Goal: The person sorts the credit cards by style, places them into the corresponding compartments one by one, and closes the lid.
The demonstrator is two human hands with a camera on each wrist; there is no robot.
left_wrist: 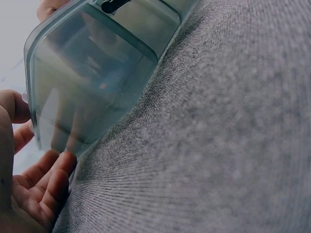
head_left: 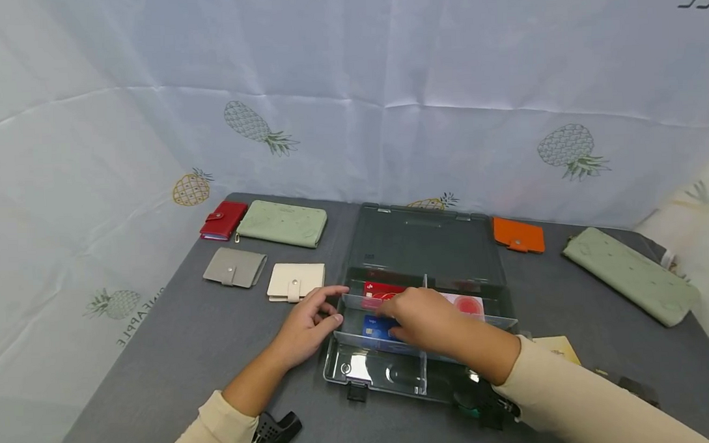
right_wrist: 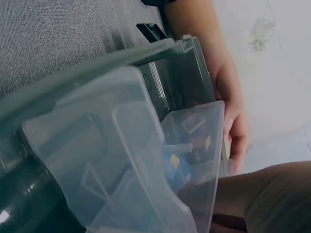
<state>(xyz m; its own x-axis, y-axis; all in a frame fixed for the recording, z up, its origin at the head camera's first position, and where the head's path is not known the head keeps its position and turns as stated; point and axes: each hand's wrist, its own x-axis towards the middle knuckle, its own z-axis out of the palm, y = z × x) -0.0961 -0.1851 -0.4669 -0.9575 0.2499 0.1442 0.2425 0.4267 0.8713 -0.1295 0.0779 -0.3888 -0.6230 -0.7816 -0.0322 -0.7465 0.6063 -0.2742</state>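
Observation:
A dark translucent divided box (head_left: pixel 374 371) lies on the table with its lid (head_left: pixel 426 245) folded back. My left hand (head_left: pixel 305 327) rests against the box's left side, index finger extended to the rim; the left wrist view shows its fingertips touching the clear wall (left_wrist: pixel 92 82). My right hand (head_left: pixel 431 320) reaches into the middle row, its thumb and a fingertip on a blue card (head_left: pixel 374 326). Through a clear divider (right_wrist: pixel 141 145), the right wrist view shows this card too. A red card (head_left: pixel 376 291) stands in the back row, and a pink-and-white card (head_left: pixel 467 305) lies right of it.
Left of the box are a red card holder (head_left: pixel 223 219), a green long wallet (head_left: pixel 284 224), a grey wallet (head_left: pixel 234 266) and a cream wallet (head_left: pixel 298 280). On the right lie an orange card holder (head_left: pixel 518 234), another green wallet (head_left: pixel 632 274) and a yellow card (head_left: pixel 558 348).

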